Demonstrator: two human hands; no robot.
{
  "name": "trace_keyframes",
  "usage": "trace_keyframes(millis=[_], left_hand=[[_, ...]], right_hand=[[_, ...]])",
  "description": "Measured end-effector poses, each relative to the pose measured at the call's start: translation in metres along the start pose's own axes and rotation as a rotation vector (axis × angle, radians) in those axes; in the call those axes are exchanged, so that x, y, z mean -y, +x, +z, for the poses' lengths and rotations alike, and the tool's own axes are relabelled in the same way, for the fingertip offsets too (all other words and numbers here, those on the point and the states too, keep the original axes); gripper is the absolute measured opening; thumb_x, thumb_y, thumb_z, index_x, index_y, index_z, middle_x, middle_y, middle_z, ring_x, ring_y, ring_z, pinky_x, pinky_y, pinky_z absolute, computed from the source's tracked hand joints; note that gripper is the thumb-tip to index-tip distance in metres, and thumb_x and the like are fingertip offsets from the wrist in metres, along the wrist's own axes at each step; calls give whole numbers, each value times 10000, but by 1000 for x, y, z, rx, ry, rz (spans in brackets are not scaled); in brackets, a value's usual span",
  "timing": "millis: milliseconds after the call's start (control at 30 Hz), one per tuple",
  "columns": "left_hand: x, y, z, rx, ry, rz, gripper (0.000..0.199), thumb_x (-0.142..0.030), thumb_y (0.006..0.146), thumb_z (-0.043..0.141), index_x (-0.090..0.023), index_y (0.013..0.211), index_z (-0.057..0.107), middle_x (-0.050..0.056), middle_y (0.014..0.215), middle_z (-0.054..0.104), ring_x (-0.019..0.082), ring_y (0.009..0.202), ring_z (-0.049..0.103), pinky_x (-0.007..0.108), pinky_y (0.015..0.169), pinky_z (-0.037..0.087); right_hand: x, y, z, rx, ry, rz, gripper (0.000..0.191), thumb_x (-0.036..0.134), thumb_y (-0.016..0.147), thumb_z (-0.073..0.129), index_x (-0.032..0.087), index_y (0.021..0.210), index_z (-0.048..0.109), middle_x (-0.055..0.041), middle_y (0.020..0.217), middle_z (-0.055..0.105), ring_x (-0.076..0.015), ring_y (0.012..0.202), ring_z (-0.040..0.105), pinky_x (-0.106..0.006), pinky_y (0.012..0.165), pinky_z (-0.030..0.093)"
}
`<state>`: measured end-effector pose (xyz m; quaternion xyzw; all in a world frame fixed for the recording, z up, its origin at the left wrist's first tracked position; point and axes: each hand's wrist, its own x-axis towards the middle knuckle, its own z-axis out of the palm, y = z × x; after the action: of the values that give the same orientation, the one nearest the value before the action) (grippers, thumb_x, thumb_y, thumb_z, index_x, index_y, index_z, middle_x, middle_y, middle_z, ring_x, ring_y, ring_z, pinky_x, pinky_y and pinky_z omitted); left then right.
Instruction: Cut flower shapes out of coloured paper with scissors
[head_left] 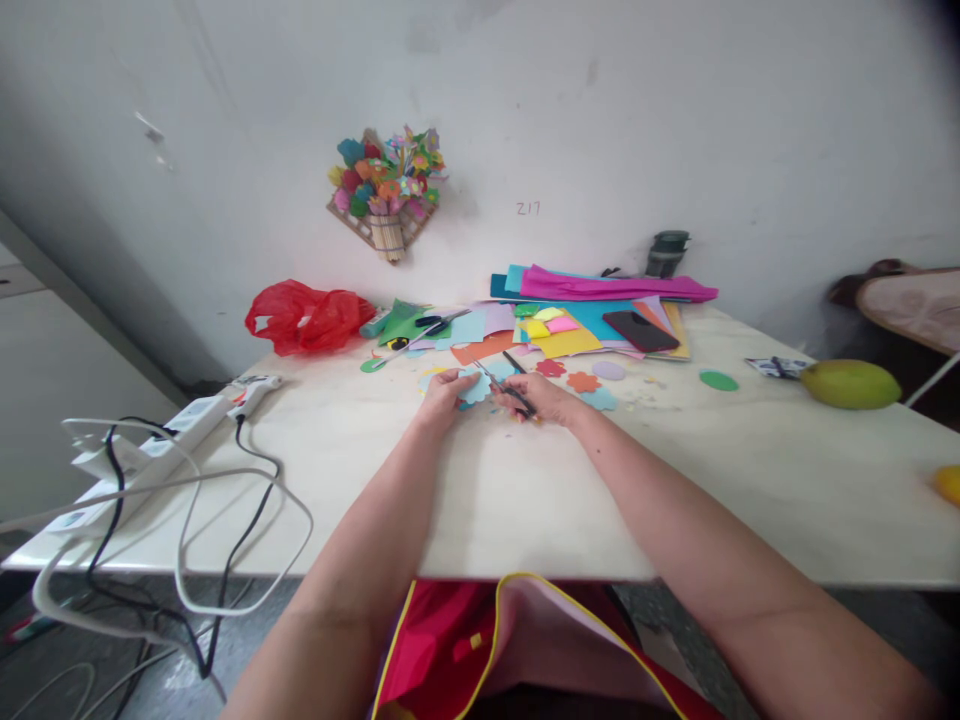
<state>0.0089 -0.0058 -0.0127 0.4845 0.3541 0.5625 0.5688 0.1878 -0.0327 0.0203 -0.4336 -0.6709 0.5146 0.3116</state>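
Note:
Between the fingers of my left hand (444, 396) is a light blue paper flower (475, 388) with a scalloped edge. My right hand (543, 396) grips a pair of scissors (517, 402) by its dark handles. The blades point up and left, close to the flower's right edge; whether they touch the paper I cannot tell. Just right of my right hand lie a red paper flower (551, 369) and an orange paper flower (583, 382). A lilac paper oval (608, 371) is beside them, and small paper scraps are scattered around.
Coloured paper sheets (592, 322) are stacked at the back with a phone (640, 331) on top. A red plastic bag (309, 316) sits back left. A power strip (142, 465) with loose cables lines the left edge. A green-yellow fruit (851, 384) lies at the right.

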Motion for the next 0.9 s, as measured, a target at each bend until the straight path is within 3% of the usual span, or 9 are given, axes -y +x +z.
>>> trace_keyframes(millis=[233, 567, 900], left_hand=[[-2, -2, 3, -7, -3, 0, 238, -306, 544, 778, -113, 615, 660, 37, 561, 634, 94, 468, 524, 216, 459, 354], [-3, -2, 2, 13, 40, 2, 273, -343, 558, 769, -109, 636, 652, 41, 565, 636, 103, 479, 539, 218, 462, 359], [-4, -3, -1, -22, 37, 2, 288, -337, 533, 789, -123, 626, 619, 13, 518, 596, 93, 442, 516, 208, 436, 367]], right_hand=[[-1, -1, 0, 0, 24, -12, 71, 163, 752, 598, 118, 711, 562, 34, 453, 511, -59, 354, 434, -159, 305, 261], [6, -4, 2, -11, 68, 48, 65, 158, 733, 620, 125, 717, 566, 41, 430, 493, -59, 342, 426, -162, 286, 233], [0, 0, 0, 2, 124, 43, 76, 177, 748, 589, 122, 706, 558, 44, 425, 470, -65, 345, 416, -180, 337, 306]])
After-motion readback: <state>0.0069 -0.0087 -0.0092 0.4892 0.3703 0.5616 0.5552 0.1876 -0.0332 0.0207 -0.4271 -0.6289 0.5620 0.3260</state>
